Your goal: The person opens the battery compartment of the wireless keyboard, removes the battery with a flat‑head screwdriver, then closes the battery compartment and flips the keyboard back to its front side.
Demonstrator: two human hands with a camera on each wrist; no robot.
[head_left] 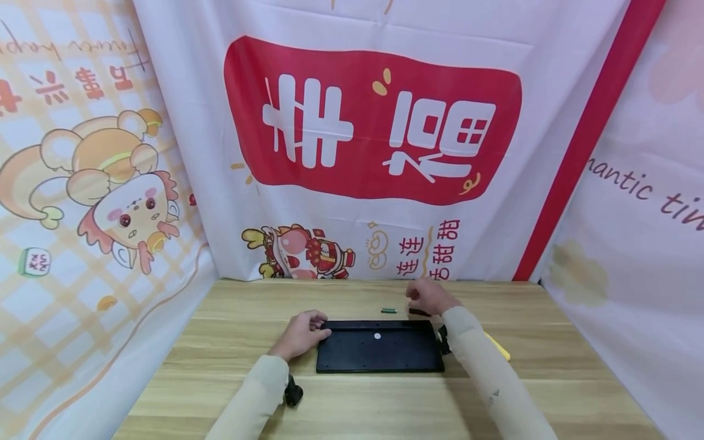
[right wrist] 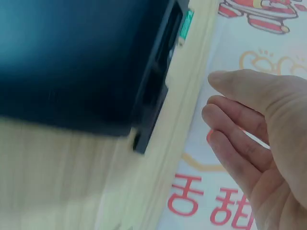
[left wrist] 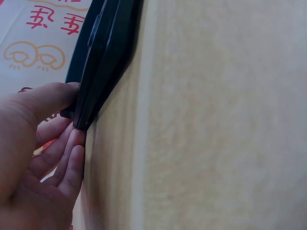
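A black keyboard (head_left: 379, 351) lies underside up on the table, with a round white sticker and small screw holes on its back. My left hand (head_left: 304, 333) grips its far left corner. In the left wrist view the thumb is on one face and the fingers (left wrist: 72, 163) are at the edge. My right hand (head_left: 431, 297) hovers past the keyboard's far right corner, fingers bent and holding nothing. Below it lies a narrow black strip (head_left: 420, 311), also seen in the right wrist view beside the keyboard (right wrist: 72, 62). Left of the strip sits a small green battery (head_left: 388, 310).
A yellow object (head_left: 497, 347) lies partly hidden behind the right forearm. The wooden table (head_left: 220, 342) ends at a hanging printed cloth (head_left: 374, 244) at the back, and more printed cloth hangs on both sides. Black camera straps sit on both wrists.
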